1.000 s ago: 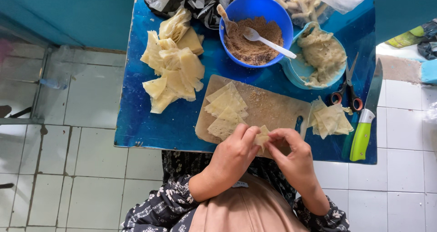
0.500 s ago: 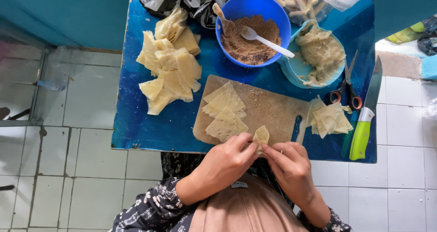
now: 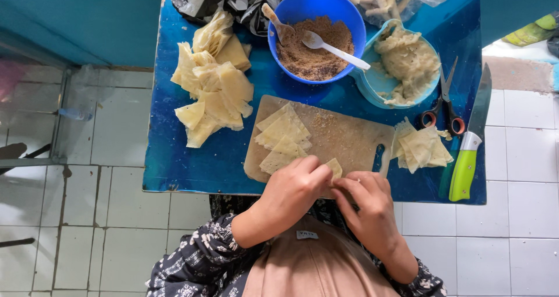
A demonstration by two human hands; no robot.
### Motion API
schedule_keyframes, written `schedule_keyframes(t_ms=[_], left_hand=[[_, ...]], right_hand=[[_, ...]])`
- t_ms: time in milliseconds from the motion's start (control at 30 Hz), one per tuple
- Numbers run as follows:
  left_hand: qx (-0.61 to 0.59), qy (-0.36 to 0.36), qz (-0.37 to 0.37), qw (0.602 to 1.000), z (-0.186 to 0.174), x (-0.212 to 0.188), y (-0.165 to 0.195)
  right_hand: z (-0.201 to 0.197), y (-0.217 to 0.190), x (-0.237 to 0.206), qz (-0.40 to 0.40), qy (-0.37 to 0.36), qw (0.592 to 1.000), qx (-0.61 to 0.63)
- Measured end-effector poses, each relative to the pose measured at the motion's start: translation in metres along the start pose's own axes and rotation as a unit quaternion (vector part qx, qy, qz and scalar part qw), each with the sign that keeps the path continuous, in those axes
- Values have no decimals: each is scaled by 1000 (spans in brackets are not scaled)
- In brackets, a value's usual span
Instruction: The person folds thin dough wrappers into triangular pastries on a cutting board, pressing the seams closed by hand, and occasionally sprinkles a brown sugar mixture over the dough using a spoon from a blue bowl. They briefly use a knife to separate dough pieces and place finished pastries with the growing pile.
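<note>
landmark: pale wooden cutting board with a slot handle (image 3: 343,140), lying on the blue table (image 3: 174,169)
held thing: small pale-yellow folded pastry wrapper (image 3: 334,168), at the board's near edge, about mid-length
left hand (image 3: 291,193): just left of the wrapper, fingers curled together, tips pinching its left side
right hand (image 3: 365,207): just right of and below the wrapper, fingertips closed on its right lower edge
key relation: the wrapper sits between the two sets of fingertips and pokes up past them toward the board's middle; long axis runs roughly away from the body; both hands touch it, neither clearly nearer
on the board: stack of flat pale triangular wrappers (image 3: 282,137), left of the held piece, apart from it
beyond the board's far edge: blue plastic bowl of brown crumbly filling (image 3: 314,46) with a white spoon (image 3: 335,48)
right of the board: small pile of folded wrappers (image 3: 422,148), green-handled knife (image 3: 469,157)
</note>
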State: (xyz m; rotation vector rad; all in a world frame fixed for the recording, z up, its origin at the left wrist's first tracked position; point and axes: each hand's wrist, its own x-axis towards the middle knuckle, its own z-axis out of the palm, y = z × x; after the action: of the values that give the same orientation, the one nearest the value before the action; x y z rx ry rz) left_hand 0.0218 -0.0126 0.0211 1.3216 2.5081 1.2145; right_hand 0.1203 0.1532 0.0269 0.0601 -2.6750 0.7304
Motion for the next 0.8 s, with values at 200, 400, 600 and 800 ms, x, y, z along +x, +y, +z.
schedule_keyframes(t_ms=[200, 400, 600, 800], left_hand=[[32, -19, 101, 994, -14, 1, -10], [27, -62, 31, 997, -3, 8, -11], [-27, -65, -44, 997, -1, 19, -12], [-75, 50, 10, 996, -22, 2, -4]], right_hand=[[-2, 5, 7, 30, -34, 999, 12], [2, 11, 15, 57, -39, 995, 69], [-8, 6, 17, -36, -72, 997, 10], [-8, 12, 24, 14, -136, 990, 46]])
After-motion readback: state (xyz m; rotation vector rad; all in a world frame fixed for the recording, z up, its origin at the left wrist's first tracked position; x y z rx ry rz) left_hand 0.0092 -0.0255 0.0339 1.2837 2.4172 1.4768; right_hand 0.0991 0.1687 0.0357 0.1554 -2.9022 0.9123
